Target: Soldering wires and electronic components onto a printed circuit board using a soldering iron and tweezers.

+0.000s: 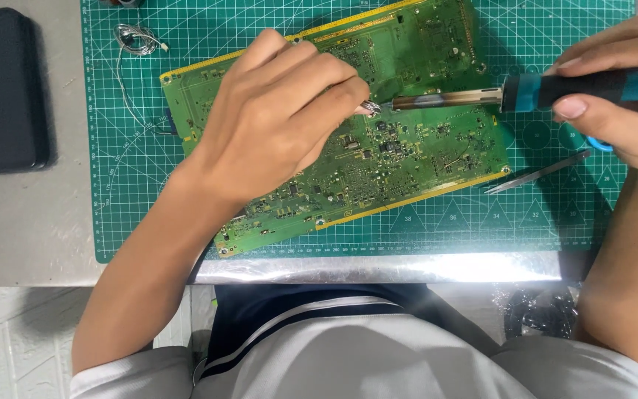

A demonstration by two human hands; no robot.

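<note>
While the left hand [275,118] rests on the green circuit board [407,148], fingers pinched shut on a thin metal tool — tweezers by the look, only the tip [371,108] shows — the right hand [614,96] is closed around the blue-and-black handle of the soldering iron [481,96], tip brought in level just beside the tweezer tip, mid-board. The board lies tilted on the green cutting mat [149,185], near the table's front edge. Handling call: board is light, stiff, flat, but densely populated and fragile — take it by the bare yellow-trimmed edges, never across components. Iron: grip the insulated handle only; metal barrel is presumably hot. A second pair of tweezers [540,171] lies off the board's right corner, a loose coil of wire [138,41] top left, a dark case [1,89] off the mat.
</note>
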